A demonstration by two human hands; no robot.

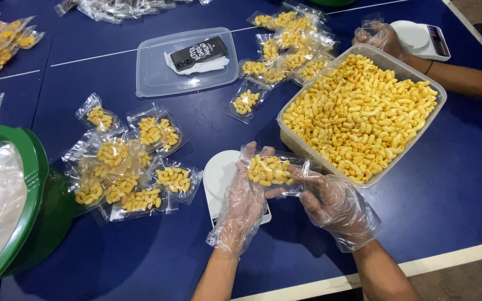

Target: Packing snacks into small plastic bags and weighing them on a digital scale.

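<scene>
While both of our hands wear loose clear plastic gloves, we hold a small clear bag of yellow curled snacks (271, 171) between them: our left hand (245, 198) cups it from below with fingers closed on its edge, and our right hand (333, 203) pinches its right side. The bag hangs just above a small white scale (222, 181) on the blue counter (447, 189). Just to the right stands a large clear tub (364, 114) full of the same snacks, its near corner almost touching the bag. To the left lies a heap of filled bags (124, 178), beside a green bin (26, 189). Farther back rest a clear lid (157, 78) carrying a dark phone (198, 53), and more filled bags (285, 47). Another person's gloved hand (380, 38) reaches over the tub's far corner, near a second white scale (422, 38).
</scene>
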